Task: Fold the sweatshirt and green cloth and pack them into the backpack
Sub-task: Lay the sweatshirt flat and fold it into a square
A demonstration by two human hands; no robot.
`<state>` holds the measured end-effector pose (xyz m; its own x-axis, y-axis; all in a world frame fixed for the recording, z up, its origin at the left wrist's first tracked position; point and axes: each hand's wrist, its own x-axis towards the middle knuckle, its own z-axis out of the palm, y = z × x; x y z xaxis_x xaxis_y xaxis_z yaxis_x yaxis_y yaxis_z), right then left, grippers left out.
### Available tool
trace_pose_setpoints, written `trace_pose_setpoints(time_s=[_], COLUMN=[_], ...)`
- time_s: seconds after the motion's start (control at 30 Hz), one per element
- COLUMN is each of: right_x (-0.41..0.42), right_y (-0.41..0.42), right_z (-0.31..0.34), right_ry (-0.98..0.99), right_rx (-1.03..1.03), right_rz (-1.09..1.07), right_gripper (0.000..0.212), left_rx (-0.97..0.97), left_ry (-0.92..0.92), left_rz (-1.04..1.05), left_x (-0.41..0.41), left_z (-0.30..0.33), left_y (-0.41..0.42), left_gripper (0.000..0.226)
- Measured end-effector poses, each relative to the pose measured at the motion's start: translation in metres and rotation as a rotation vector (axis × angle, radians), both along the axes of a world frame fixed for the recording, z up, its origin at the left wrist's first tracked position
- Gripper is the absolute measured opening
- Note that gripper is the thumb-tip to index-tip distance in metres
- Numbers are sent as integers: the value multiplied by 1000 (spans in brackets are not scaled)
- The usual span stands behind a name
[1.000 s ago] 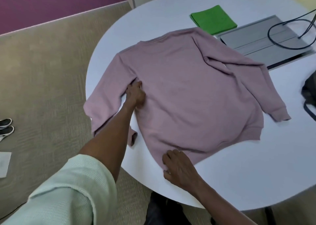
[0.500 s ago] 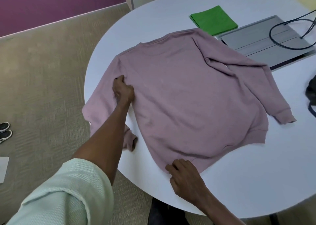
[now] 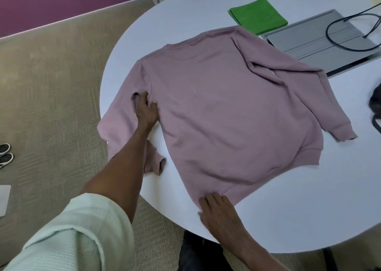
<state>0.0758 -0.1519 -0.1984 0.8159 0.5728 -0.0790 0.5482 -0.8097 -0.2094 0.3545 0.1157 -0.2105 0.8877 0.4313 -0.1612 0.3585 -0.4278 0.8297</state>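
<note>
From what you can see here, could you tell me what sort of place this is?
Probably an office or meeting room: a rounded white table with a built-in grey cable hatch, cables and commercial carpet.

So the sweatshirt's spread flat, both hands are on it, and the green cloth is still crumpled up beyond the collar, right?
Not quite. In the head view the green cloth is already a neat folded square. The rest holds: the sweatshirt lies spread flat, left hand by the sleeve seam, right hand at the hem.
</note>
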Motion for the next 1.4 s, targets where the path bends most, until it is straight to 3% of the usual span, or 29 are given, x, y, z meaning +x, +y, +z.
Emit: trace_pose_setpoints(time_s=[0.07,0.13,0.2,0.33,0.43,0.53,0.6,0.7,0.9,1.0,1.07,1.1,1.13,1.2,1.27,1.33,1.4], right_x=[3,3,2,-1,1,-1,2,14,35,40,43,45,49,58,70,84,97], right_y=[6,3,-4,-17,-18,-19,-20,-32,-70,-85,-94,-100,-105,-115,-121,-124,-127], right_z=[4,5,7,-3,-2,3,2,-2,7,10,11,11,10,8,12,20,24], right_ry=[-39,-89,-91,73,164,208,138,-16,-2,49,55,62,94,192,295,414,542], right_rx=[78,246,328,164,195,261,319,355,389,561,700,764,810,830,807,728,739], right_rz=[-69,-134,-112,126,140,95,-35,-328,-732,-927,-1120,-1236,-1358,-1538,-1629,-1684,-1706], right_gripper=[23,9,12,12,14,20,19,14,8,25,20,16,28,70,96,94,71], left_rx=[-119,-110,-21,166,316,532,650,679,472,397,379,380,394,469,578,680,773], left_ry=[-18,-68,-91,24,43,47,26,-155,-303,-368,-401,-388,-346,-227,-163,-133,-73], left_rz=[83,116,119,89,23,-2,23,-202,-506,-607,-703,-769,-830,-914,-953,-963,-971], left_x=[1,7,15,12,-3,-20,-34,-59,-110,-143,-171,-185,-199,-217,-225,-227,-227], left_z=[4,14,23,16,20,19,13,2,-2,7,11,11,9,5,-1,-1,2], left_y=[3,9,16,22,12,-13,-37,-78,-154,-180,-193,-199,-204,-210,-215,-221,-230], left_gripper=[49,41,39,38,24,40,50,46,41,42,48,54,62,80,86,84,84])
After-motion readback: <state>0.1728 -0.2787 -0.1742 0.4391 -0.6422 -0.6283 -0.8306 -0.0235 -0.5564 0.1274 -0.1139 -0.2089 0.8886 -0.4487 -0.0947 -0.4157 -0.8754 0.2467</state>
